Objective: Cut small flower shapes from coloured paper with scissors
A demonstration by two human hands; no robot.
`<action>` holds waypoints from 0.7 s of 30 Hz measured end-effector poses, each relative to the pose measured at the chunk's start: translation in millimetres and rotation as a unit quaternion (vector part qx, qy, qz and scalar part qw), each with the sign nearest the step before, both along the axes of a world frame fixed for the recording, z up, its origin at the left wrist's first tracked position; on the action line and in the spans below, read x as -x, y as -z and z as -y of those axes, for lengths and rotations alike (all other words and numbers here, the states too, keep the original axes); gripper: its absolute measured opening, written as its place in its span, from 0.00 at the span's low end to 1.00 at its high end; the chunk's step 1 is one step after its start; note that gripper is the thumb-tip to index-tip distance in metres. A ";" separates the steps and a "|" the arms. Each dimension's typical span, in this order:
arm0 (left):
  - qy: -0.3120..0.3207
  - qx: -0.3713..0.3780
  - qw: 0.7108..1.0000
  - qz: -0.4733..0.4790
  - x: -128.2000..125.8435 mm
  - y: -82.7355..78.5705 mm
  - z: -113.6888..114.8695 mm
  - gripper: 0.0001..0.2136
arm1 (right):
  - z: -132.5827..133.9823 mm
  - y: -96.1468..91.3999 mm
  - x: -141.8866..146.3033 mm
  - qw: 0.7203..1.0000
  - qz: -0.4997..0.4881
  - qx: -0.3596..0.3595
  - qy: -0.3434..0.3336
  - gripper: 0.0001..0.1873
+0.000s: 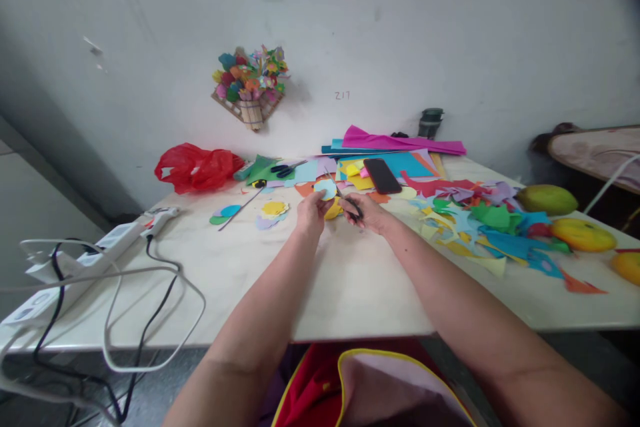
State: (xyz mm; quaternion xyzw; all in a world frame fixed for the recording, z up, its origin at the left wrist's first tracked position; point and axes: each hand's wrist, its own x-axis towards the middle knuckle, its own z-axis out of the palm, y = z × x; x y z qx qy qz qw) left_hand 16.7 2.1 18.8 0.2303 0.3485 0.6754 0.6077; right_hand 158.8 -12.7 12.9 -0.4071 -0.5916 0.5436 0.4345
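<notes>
Above the middle of the table, my left hand (pixel 313 208) pinches a small round light-blue paper piece (pixel 326 188), with some yellow paper (pixel 333 209) just below it. My right hand (pixel 367 213) is closed around the dark handles of a pair of scissors (pixel 354 208). Their blades point up and left beside the paper, partly hidden, so I cannot tell whether they touch it. Left of my hands lie yellow flower-shaped cutouts (pixel 275 209) over a pale lilac one (pixel 269 221). Further left are a blue and a green paper round (pixel 230 211).
Colourful paper scraps (pixel 495 217) cover the right side, beside several mangoes (pixel 583 235). At the back lie a phone (pixel 383 176), coloured sheets (pixel 400 143), other scissors (pixel 285 170) and a red plastic bag (pixel 195 168). A power strip (pixel 107 240) with loose cables runs along the left.
</notes>
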 end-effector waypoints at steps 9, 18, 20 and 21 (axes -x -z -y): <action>-0.055 -0.022 0.998 -0.036 -8.1 4.7 6.2 0.05 | 4.6 -1.6 9.5 1.000 -0.003 0.004 0.029 0.15; -0.064 -0.025 0.997 -0.028 -12.9 5.4 11.1 0.08 | 7.0 -1.9 16.7 0.998 -0.009 0.016 0.052 0.16; -0.066 -0.021 0.997 -0.033 -12.9 7.3 10.0 0.08 | 8.9 -3.6 18.1 0.998 -0.013 0.020 0.054 0.16; -0.067 -0.019 0.997 -0.037 -13.0 8.1 9.7 0.08 | 9.8 -4.5 18.8 0.998 -0.016 0.022 0.054 0.15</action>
